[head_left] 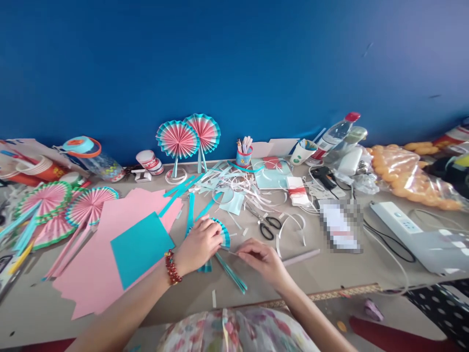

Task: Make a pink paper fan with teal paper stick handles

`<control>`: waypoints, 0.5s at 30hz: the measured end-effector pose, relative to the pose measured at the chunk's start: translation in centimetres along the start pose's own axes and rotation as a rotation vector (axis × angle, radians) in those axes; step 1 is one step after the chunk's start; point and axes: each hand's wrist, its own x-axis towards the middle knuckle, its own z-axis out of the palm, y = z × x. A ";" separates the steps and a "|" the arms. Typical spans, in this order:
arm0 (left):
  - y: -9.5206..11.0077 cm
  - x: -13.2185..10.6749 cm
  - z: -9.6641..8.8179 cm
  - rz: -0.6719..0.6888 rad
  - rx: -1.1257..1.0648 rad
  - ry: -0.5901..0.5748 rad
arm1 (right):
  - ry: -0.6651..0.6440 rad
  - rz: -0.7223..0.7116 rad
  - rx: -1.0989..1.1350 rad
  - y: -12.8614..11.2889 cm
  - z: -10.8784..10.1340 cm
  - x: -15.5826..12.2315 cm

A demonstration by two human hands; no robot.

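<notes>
Near the table's front edge, my left hand (203, 242) is curled over a small teal pleated paper fan (225, 233), which shows between and beyond its fingers. My right hand (259, 259) is closed in a pinch on a thin pale strand (230, 252) that runs toward the fan. Below the hands lies a bundle of narrow teal folded strips (234, 276). How the strand meets the paper is hidden by my left fingers.
Pink paper sheets (91, 274) with a teal square (142, 249) lie at left. Black-handled scissors (270, 228) and paper scraps lie beyond my hands. Two finished pleated fans (178, 140) stand against the blue wall. A power strip (399, 217) is at right.
</notes>
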 end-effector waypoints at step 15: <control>-0.5 0.9 1.3 -0.117 -0.192 0.100 | 0.169 0.019 -0.054 -0.2 2.2 1.7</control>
